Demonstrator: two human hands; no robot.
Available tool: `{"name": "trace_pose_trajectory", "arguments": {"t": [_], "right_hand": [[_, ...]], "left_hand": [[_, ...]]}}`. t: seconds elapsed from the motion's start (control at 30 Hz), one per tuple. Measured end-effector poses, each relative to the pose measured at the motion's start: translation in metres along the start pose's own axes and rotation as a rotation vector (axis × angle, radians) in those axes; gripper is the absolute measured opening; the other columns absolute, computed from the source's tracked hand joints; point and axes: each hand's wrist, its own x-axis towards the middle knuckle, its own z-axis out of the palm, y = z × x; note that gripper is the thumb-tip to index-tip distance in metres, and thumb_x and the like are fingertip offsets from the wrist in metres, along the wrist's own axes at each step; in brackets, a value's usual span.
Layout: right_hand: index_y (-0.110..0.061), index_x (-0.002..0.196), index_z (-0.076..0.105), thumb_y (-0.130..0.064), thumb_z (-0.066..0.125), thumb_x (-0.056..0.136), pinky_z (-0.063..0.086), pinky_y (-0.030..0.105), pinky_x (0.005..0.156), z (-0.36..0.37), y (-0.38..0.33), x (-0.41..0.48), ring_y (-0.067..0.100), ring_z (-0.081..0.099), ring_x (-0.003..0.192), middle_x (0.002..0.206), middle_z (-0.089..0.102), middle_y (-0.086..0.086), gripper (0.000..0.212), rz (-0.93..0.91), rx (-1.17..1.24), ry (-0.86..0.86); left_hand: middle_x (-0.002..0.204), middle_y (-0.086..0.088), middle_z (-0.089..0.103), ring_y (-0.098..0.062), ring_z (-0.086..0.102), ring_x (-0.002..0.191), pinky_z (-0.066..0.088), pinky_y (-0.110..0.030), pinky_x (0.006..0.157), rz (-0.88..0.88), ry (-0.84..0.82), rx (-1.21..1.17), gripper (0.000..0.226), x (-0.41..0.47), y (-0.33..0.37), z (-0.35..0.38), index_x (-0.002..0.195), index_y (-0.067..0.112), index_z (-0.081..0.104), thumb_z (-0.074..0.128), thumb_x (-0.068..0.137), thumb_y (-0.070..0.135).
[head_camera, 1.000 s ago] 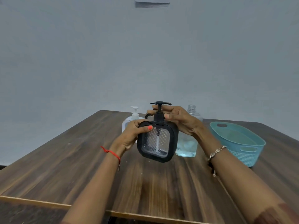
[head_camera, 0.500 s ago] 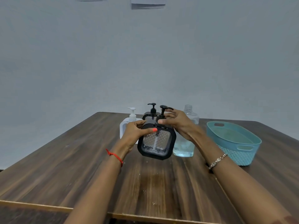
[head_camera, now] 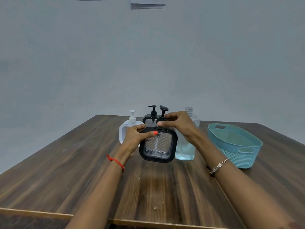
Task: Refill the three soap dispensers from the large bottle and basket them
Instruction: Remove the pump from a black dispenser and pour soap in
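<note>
We hold the near black dispenser [head_camera: 158, 144] just above the table [head_camera: 66, 171], directly in front of the large clear bottle [head_camera: 186, 146], which serves as our landmark here. Our left hand [head_camera: 135, 138] wraps its left edge, thumb pressed across the top of the front panel, while the fingers of our right hand [head_camera: 178, 125] pinch the pump collar [head_camera: 162, 120] at its neck; both hands are closed on this one dispenser. A second black dispenser [head_camera: 151, 117] stands behind it, to the left of the bottle, and the white dispenser [head_camera: 130, 129] stands further left again. The teal basket [head_camera: 234, 144] sits well to the right of the bottle. The bottle's cap is off and its threaded neck stands bare. We judge the risks as follows: the body hangs lifted and slightly tilted, so if the right hand twists hard while the left grip is loose, the body could spin or slip and knock the open bottle just behind, spilling it. A pump pulled out quickly could also drip on the wood. The dispenser's long axis runs nearly vertical, leaning a little, with its pump head pointing up and slightly away from us, its broad textured face turned toward us. It looks almost empty, with only a thin band of liquid at the bottom.
</note>
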Motion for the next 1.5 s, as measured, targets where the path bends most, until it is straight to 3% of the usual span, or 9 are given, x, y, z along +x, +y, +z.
{"name": "trace_pose_trajectory", "arguments": {"t": [0.23, 0.4, 0.7, 0.87, 1.03, 1.2, 1.3, 1.43, 1.5], "right_hand": [[-0.018, 0.097, 0.068, -0.008, 0.061, 0.083, 0.041, 0.029, 0.077, -0.021, -0.02, 0.007, 0.009, 0.063, 0.091, 0.089, 0.072, -0.008, 0.018, -0.094, 0.255, 0.055], [-0.012, 0.092, 0.066, -0.011, 0.054, 0.091, 0.051, 0.029, 0.069, -0.042, -0.037, -0.001, 0.018, 0.062, 0.077, 0.078, 0.066, -0.001, 0.012, -0.217, 0.395, 0.354], [-0.001, 0.092, 0.069, -0.022, 0.077, 0.072, 0.043, 0.021, 0.056, -0.012, 0.037, -0.05, 0.02, 0.062, 0.072, 0.089, 0.07, 0.014, 0.03, 0.226, -0.73, -0.062], [-0.001, 0.093, 0.065, -0.026, 0.081, 0.068, 0.049, 0.031, 0.066, 0.006, 0.077, -0.062, 0.017, 0.059, 0.075, 0.087, 0.066, 0.01, 0.039, 0.304, -0.835, -0.209], [0.0, 0.101, 0.064, -0.033, 0.082, 0.065, 0.049, 0.029, 0.075, -0.002, 0.074, -0.06, 0.019, 0.06, 0.088, 0.1, 0.066, 0.011, 0.052, 0.3, -0.769, -0.173], [0.0, 0.064, 0.062, -0.021, 0.076, 0.074, 0.038, 0.02, 0.051, -0.039, 0.049, -0.042, 0.015, 0.048, 0.052, 0.056, 0.055, 0.005, 0.027, 0.146, -0.355, 0.348], [-0.01, 0.077, 0.052, -0.016, 0.083, 0.065, 0.038, 0.024, 0.059, -0.061, 0.049, -0.024, 0.016, 0.048, 0.07, 0.073, 0.05, 0.002, 0.034, 0.082, -0.182, 0.543], [-0.014, 0.127, 0.038, -0.017, 0.089, 0.054, 0.047, 0.039, 0.089, -0.077, 0.066, 0.0, 0.023, 0.051, 0.107, 0.118, 0.049, 0.005, 0.089, 0.238, -0.037, 0.336], [-0.015, 0.13, 0.043, -0.027, 0.094, 0.04, 0.051, 0.044, 0.09, -0.077, 0.074, 0.007, 0.027, 0.059, 0.109, 0.121, 0.059, 0.006, 0.104, 0.278, 0.089, 0.156]], "left_hand": [[0.102, -0.014, 0.07, -0.025, 0.066, 0.093, 0.052, -0.035, 0.089, -0.04, -0.005, 0.02, 0.053, -0.001, 0.004, -0.004, 0.11, -0.002, 0.064, 0.08, 0.061, 0.01], [0.09, -0.005, 0.072, -0.015, 0.068, 0.078, 0.055, -0.021, 0.072, -0.027, 0.076, 0.04, 0.035, -0.002, -0.002, -0.011, 0.1, 0.004, 0.068, 0.078, 0.066, 0.002], [0.063, 0.007, 0.072, -0.004, 0.066, 0.056, 0.054, -0.016, 0.055, -0.005, 0.259, -0.058, 0.02, 0.001, -0.006, -0.015, 0.082, 0.009, 0.067, 0.076, 0.068, -0.002], [0.079, -0.006, 0.069, -0.005, 0.066, 0.055, 0.055, -0.018, 0.054, -0.013, 0.307, -0.064, 0.024, 0.001, -0.009, -0.015, 0.087, 0.005, 0.067, 0.079, 0.066, 0.002], [0.079, -0.005, 0.07, -0.008, 0.067, 0.058, 0.055, -0.018, 0.057, 0.004, 0.274, -0.044, 0.02, 0.002, -0.008, -0.011, 0.082, 0.01, 0.067, 0.077, 0.068, 0.0], [0.084, -0.007, 0.071, -0.021, 0.067, 0.074, 0.056, -0.024, 0.067, 0.009, 0.244, -0.009, 0.02, 0.009, -0.011, -0.006, 0.085, 0.009, 0.068, 0.078, 0.069, 0.004], [0.087, -0.01, 0.071, -0.025, 0.067, 0.079, 0.055, -0.032, 0.074, -0.016, 0.253, 0.015, 0.028, 0.013, -0.014, -0.004, 0.093, 0.003, 0.068, 0.079, 0.068, 0.01], [0.088, -0.008, 0.072, -0.024, 0.068, 0.083, 0.055, -0.033, 0.078, -0.015, 0.266, 0.055, 0.029, 0.019, -0.015, 0.0, 0.092, 0.007, 0.067, 0.08, 0.068, 0.016], [0.088, -0.005, 0.071, -0.022, 0.067, 0.084, 0.054, -0.027, 0.074, -0.009, 0.273, 0.058, 0.027, 0.021, -0.014, 0.003, 0.09, 0.011, 0.065, 0.08, 0.069, 0.016]]}}
